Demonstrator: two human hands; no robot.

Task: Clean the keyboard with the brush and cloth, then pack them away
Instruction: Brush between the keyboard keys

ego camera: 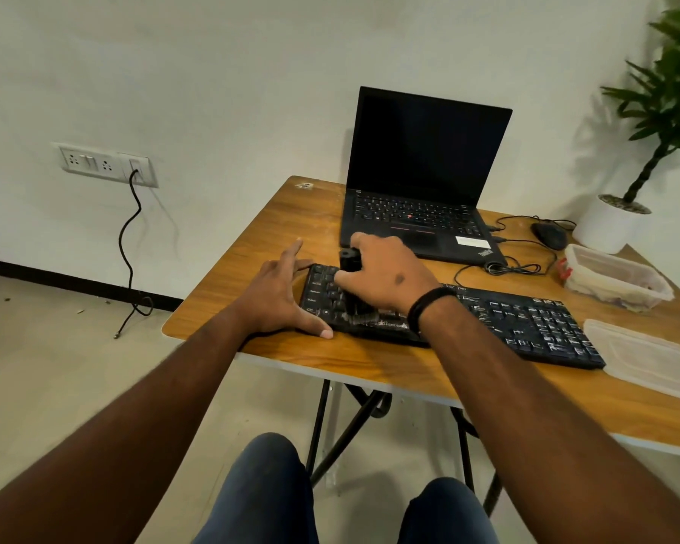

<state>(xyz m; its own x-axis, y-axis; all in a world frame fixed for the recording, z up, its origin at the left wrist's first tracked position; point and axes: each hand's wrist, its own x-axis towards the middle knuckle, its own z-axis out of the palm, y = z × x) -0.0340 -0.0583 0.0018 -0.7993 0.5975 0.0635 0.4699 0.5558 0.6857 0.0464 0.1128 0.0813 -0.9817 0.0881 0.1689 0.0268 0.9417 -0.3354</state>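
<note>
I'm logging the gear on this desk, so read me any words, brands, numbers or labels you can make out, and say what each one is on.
"ThinkPad", on the laptop palm rest, near right corner, just legible.
"Ctrl", on a corner key of the keyboard, faint.
Other key legends on both: too small or blurred.
White sticker on the laptop: unreadable.
Small sticker at the table's far corner: unreadable.

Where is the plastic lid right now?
In the head view, the plastic lid lies flat at the table's right edge, just right of the keyboard and in front of the open container.
</note>
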